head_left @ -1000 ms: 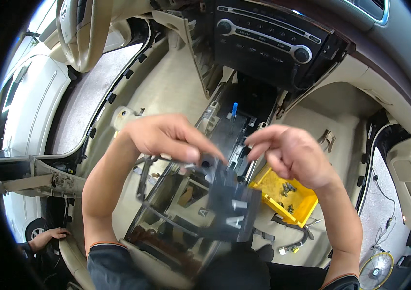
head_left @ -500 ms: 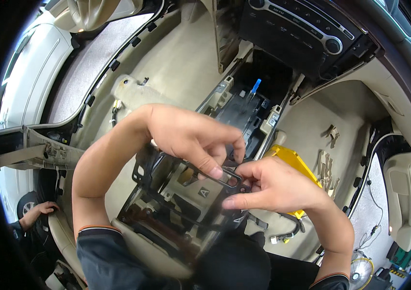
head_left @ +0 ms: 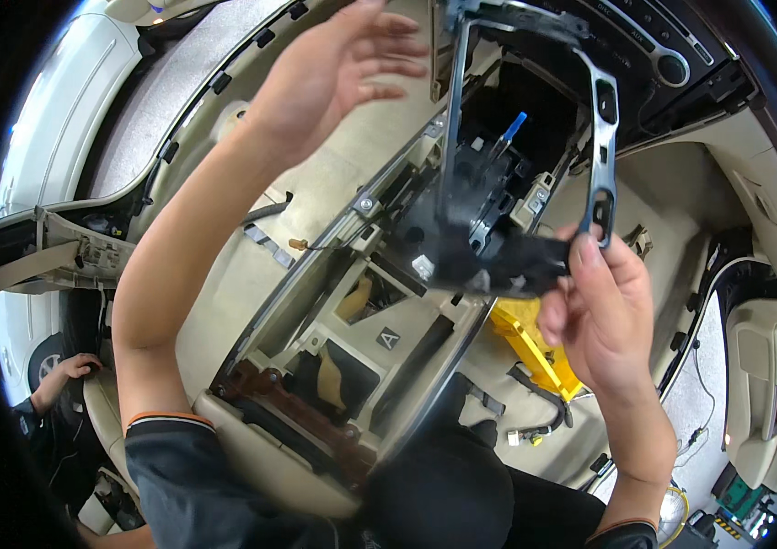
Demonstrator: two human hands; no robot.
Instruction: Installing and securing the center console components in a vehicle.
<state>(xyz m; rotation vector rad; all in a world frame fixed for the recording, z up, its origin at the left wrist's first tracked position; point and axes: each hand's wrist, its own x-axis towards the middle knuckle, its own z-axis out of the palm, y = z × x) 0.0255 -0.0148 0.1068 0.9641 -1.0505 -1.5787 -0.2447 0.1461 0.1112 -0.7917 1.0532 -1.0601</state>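
Seen from above inside a stripped car: dark plastic console trim frame (head_left: pixel 535 137) lifted over the open beige centre console (head_left: pixel 352 339), pinched at its lower edge by right hand (head_left: pixel 603 306); left hand (head_left: pixel 338 78) raised, fingers spread, empty. Best steadied with both hands, kept clear of loose wiring (head_left: pixel 535 430)

Open centre console frame (head_left: pixel 315 366): cavity left accessible at its middle. Access from above barred by raised trim bezel (head_left: pixel 535 137); right edge crowded by yellow tray (head_left: pixel 525 343).
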